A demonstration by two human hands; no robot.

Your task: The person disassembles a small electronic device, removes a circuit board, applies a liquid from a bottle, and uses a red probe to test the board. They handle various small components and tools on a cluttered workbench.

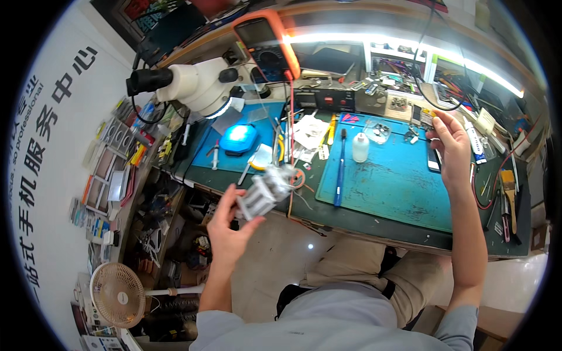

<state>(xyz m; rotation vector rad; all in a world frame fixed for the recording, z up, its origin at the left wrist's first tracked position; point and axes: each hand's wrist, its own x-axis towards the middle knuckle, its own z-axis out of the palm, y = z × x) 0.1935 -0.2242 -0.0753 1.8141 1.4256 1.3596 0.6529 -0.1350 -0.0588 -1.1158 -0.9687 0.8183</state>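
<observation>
My left hand (227, 231) grips a silvery-grey metal fixture (264, 194), blurred by motion, with a frame-like body and a round knob end. It hangs in front of the bench's near edge. Over the right side of the blue work mat (386, 193), my right hand (452, 149) is raised in a pinch. Between its fingertips is a small flat dark piece with a yellowish edge (422, 114), too small to name exactly. A dark phone (434, 159) lies beneath that hand. On the mat are a blue-handled brush (341, 169) and a white squeeze bottle (360, 147).
A microscope (202, 88) and an orange multimeter (268, 47) stand at the back left. Near them sit a glowing blue device (239, 139) and a syringe (215, 157). A wide brush (509, 193) lies far right. A fan (118, 294) stands low at left, beside crowded shelves (108, 175).
</observation>
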